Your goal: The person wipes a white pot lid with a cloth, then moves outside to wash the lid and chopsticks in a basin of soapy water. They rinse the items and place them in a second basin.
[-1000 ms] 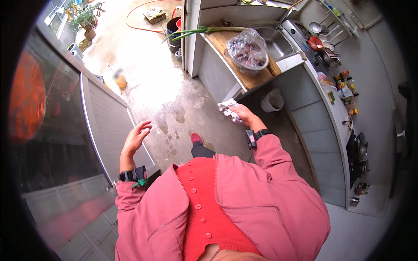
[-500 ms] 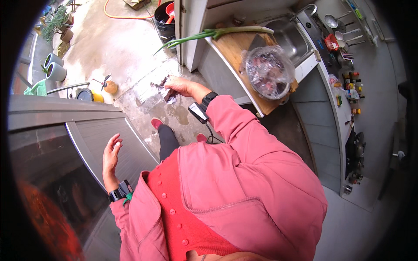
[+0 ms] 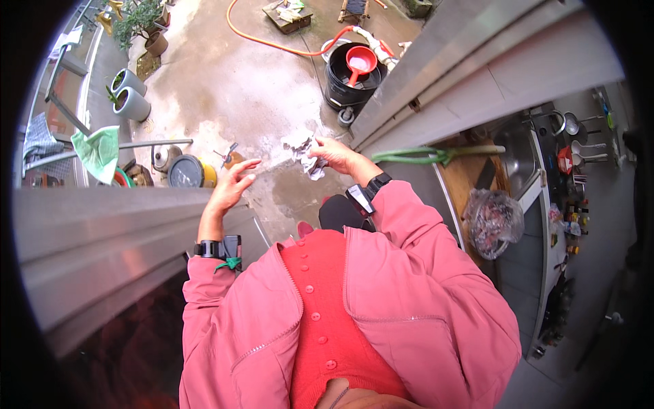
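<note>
My right hand [image 3: 332,154] is closed on a crumpled whitish-grey sheet [image 3: 313,168], held out over the wet concrete floor beyond my feet. Whether the sheet is paper or plastic cannot be made out. My left hand [image 3: 231,189] hangs in the air to the left, fingers apart and holding nothing. To the right, a long green onion [image 3: 443,154] lies across a wooden board [image 3: 458,178]. A round bowl in clear plastic wrap [image 3: 493,223], with reddish contents, stands at the board's near end.
A metal door frame [image 3: 470,68] runs along my right and a metal panel [image 3: 116,225] along my left. Outside stand a black bucket [image 3: 344,92] with a red dipper [image 3: 360,60], an orange hose [image 3: 272,45], a yellow-sided tub [image 3: 208,176] and potted plants [image 3: 133,105].
I have moved forward into the doorway, and the counter has shifted right in view. My left hand has come up and forward. The crumpled sheet is still in my right hand.
</note>
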### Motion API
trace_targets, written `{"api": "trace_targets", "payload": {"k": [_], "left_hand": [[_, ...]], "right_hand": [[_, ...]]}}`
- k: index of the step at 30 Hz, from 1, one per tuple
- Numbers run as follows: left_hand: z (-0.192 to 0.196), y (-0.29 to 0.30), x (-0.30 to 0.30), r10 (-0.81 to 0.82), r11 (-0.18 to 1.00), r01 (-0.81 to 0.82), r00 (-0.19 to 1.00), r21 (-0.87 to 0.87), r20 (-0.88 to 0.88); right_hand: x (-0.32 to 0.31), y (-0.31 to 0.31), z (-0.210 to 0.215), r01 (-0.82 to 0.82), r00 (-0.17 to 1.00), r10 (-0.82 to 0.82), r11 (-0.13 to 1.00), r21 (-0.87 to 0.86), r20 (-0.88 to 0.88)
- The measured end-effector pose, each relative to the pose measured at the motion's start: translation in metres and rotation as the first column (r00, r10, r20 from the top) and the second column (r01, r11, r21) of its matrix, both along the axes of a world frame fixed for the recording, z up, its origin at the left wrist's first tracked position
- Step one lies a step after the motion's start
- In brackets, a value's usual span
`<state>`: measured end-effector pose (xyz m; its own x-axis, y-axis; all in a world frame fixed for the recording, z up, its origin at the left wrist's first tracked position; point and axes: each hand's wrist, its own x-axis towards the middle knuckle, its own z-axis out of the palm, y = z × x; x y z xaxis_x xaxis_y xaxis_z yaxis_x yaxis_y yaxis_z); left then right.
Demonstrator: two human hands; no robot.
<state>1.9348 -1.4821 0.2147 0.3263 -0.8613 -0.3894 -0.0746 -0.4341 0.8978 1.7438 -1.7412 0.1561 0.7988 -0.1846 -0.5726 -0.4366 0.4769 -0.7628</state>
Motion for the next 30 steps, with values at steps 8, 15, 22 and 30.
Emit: {"api": "trace_targets", "payload": {"k": [8,15,22,30], "left_hand": [[-0.018,-0.133,0.120,-0.046,0.988,0.049,0.999,-0.145,0.024],[-0.010,-0.218,0.242,0.168,0.983,-0.167,0.986,0.083,-0.009],[-0.015,-0.294,0.333,0.311,0.950,-0.283,0.892,0.131,-0.328],[-0.042,-0.425,0.442,0.216,0.963,-0.138,0.908,0.230,-0.360]], "right_hand": [[0.192,-0.059,-0.016,-0.204,0.967,0.201,0.979,0.004,0.159],[0.324,-0.135,-0.013,-0.304,0.913,0.276,0.951,0.051,0.299],[0.381,-0.230,-0.021,-0.360,0.931,0.350,0.928,0.094,0.107],[0.463,-0.327,-0.056,-0.053,0.966,0.000,0.979,0.198,0.258]]}}
